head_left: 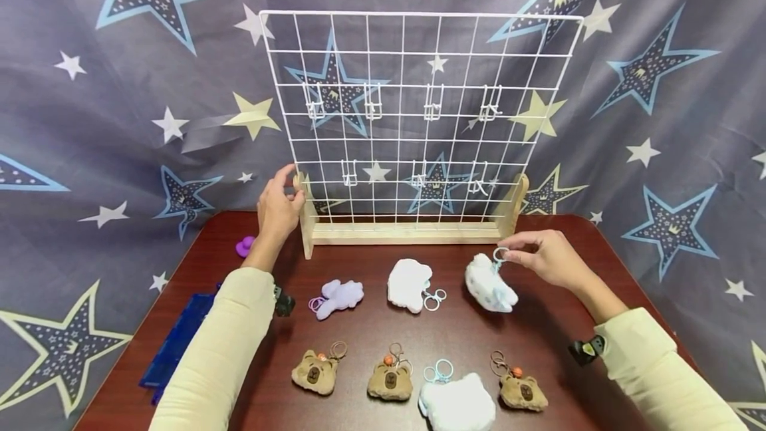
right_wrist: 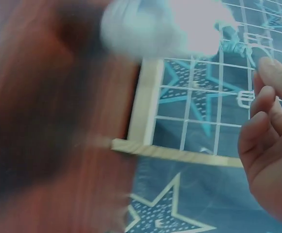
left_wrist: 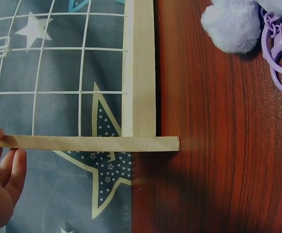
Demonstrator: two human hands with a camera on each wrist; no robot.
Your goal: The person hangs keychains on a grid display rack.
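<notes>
My right hand (head_left: 547,258) pinches the light blue ring (head_left: 501,255) of a white plush keychain (head_left: 487,287), which dangles at the right of the table. The right wrist view shows this plush (right_wrist: 155,29) blurred and overexposed, in front of the rack. At the far left, my left hand (head_left: 279,201) grips the wooden side support (head_left: 305,218) of a white wire grid rack (head_left: 402,13). Seen from the left wrist, the thumb and fingers lie on either side of that wooden strip (left_wrist: 92,143).
Several hooks, one a white hook (head_left: 432,110), hang on the grid. Nearby lie a lilac plush (head_left: 341,296), a white plush (head_left: 409,285), another white plush (head_left: 459,406) and brown plush keychains (head_left: 390,381). A blue tray (head_left: 179,338) and purple hat-shaped item (head_left: 244,246) are left.
</notes>
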